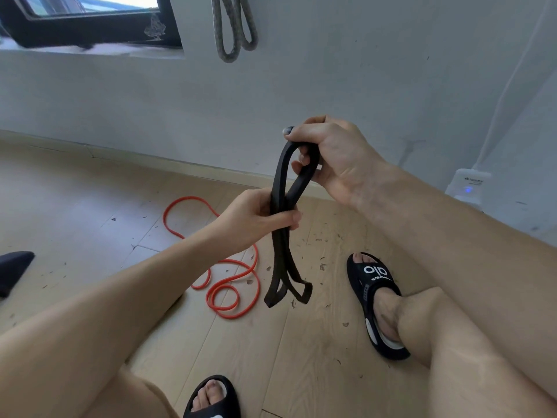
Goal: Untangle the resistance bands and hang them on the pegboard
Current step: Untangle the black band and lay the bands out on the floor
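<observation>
A black resistance band (283, 267) hangs folded in the air in front of me. My right hand (328, 155) pinches its top loop between thumb and fingers. My left hand (256, 218) grips the strands lower down, where they cross. The band's lower loops dangle just above the wooden floor. An orange band (232, 276) lies coiled on the floor behind my left forearm, partly hidden by it. A grey braided band (235, 28) hangs in two loops on the wall at the top; its hook is out of view.
My feet in black slides (370, 300) stand on the floor, one at the right, one at the bottom edge. A white device (467, 185) with a blue light sits against the wall at right. A dark window frame (90, 25) is at top left.
</observation>
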Action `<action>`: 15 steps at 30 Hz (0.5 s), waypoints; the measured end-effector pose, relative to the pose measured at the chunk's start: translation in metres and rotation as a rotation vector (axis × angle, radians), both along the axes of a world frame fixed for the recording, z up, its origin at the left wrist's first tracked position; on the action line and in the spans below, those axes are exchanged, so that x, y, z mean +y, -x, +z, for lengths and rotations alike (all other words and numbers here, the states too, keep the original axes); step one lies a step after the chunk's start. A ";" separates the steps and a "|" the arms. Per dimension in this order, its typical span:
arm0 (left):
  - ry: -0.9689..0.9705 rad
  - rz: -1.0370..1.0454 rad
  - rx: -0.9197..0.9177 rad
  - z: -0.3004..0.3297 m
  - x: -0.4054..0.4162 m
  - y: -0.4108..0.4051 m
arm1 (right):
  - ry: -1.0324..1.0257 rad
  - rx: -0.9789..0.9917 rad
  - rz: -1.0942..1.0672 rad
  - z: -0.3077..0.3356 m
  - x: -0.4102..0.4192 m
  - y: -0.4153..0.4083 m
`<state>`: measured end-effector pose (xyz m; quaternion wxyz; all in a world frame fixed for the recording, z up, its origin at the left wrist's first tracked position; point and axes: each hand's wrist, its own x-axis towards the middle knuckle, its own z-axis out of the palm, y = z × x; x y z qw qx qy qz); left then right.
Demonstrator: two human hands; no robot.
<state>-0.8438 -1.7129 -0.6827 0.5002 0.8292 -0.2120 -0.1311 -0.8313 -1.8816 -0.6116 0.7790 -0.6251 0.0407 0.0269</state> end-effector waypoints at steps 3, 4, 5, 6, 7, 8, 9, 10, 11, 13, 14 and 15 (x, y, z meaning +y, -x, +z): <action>-0.014 0.016 0.001 -0.006 -0.001 -0.003 | -0.029 0.009 -0.023 -0.001 -0.001 -0.002; -0.018 0.026 0.000 -0.009 0.000 -0.005 | -0.049 0.013 -0.026 -0.001 -0.002 -0.003; -0.022 0.028 -0.003 -0.011 0.001 -0.006 | -0.069 0.017 -0.029 -0.001 -0.001 -0.003; -0.026 0.021 -0.006 -0.013 0.001 -0.007 | -0.085 0.021 -0.033 -0.001 -0.001 -0.003; -0.025 0.009 -0.006 -0.015 0.001 -0.006 | -0.096 0.020 -0.035 -0.002 0.000 -0.003; -0.023 -0.002 -0.002 -0.017 0.000 -0.006 | -0.099 0.016 -0.034 -0.002 0.001 -0.003; -0.021 -0.008 0.005 -0.018 -0.001 -0.005 | -0.096 0.010 -0.028 -0.002 0.002 -0.002; -0.021 -0.015 0.008 -0.018 -0.002 -0.004 | -0.094 0.004 -0.021 -0.002 0.003 -0.002; -0.018 -0.023 0.012 -0.019 -0.003 -0.004 | -0.095 0.000 -0.017 -0.002 0.003 -0.001; -0.016 -0.045 0.014 -0.018 -0.003 -0.004 | -0.117 -0.004 -0.017 -0.001 0.003 -0.001; -0.025 -0.053 0.006 -0.017 -0.003 -0.003 | -0.131 -0.007 -0.023 0.000 0.003 -0.002; -0.037 -0.054 0.001 -0.018 -0.003 -0.002 | -0.141 -0.009 -0.031 0.001 0.003 -0.003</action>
